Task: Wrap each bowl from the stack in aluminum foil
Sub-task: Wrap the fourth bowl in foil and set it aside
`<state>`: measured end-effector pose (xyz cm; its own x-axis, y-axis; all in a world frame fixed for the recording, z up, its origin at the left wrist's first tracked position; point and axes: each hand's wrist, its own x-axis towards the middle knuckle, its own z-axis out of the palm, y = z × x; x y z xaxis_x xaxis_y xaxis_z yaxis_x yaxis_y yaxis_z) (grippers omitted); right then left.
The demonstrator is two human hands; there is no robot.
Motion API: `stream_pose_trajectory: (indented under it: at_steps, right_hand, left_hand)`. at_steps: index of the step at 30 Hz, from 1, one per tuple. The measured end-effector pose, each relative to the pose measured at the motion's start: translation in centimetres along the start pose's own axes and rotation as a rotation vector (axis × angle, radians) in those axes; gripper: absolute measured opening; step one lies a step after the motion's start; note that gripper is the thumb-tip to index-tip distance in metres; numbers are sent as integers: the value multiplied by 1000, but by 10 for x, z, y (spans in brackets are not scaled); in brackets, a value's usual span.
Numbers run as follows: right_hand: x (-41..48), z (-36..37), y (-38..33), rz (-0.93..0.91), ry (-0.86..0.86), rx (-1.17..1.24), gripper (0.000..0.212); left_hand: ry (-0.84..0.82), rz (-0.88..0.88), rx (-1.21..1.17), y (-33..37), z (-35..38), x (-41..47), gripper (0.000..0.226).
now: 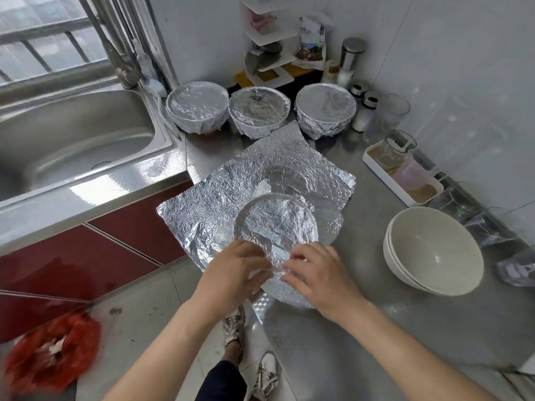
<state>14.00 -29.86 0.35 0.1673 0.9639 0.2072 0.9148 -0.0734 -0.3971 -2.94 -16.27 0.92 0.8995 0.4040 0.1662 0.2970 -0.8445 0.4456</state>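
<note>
Curled over the foil (197,204) at the near rim of the bowl (276,224), lower centre, the left hand (237,267) grips it; the right hand (318,273) lies blurred on the same edge, pinching or merely pressing, one cannot tell. Crimping seems in hand, and next comes tucking the foil round the rim, then the bare stack (434,250) at right, its count unclear.

Head-worn, downward, seemingly close above counter (376,328)
</note>
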Motion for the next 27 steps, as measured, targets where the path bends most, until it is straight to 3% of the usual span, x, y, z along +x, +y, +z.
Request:
stream_pose_trajectory:
  at_steps: [18, 22, 27]
  right_hand:
    - [3, 10, 0, -263, 91, -311, 11]
    - [7, 1, 7, -297, 153, -304, 41]
    - [11, -12, 28, -457, 197, -368, 27]
  left_hand:
    - [80, 239, 212, 2, 18, 6, 13]
    - [146, 262, 247, 10, 18, 12, 14]
    - [205, 227, 325, 35, 21, 14, 26]
